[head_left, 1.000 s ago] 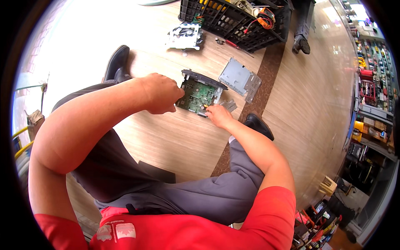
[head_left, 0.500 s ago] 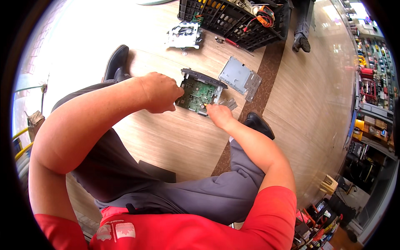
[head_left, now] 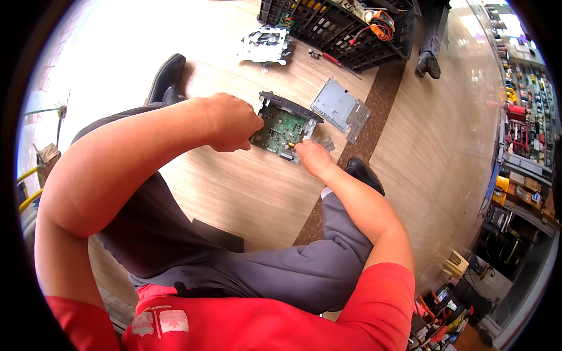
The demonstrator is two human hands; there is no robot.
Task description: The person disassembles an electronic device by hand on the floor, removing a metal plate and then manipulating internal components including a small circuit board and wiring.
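I have both hands at an opened electronic unit [head_left: 270,136] on the wood-patterned floor [head_left: 252,193].
My left hand [head_left: 235,123] curls at its left edge, my right hand [head_left: 314,155] bunches narrowly by the near right corner; I cannot tell whether either grip holds anything. The green circuit board [head_left: 284,126] faces up, the black front panel [head_left: 291,106] along its far side; a grey metal cover [head_left: 333,104] lies just beyond.
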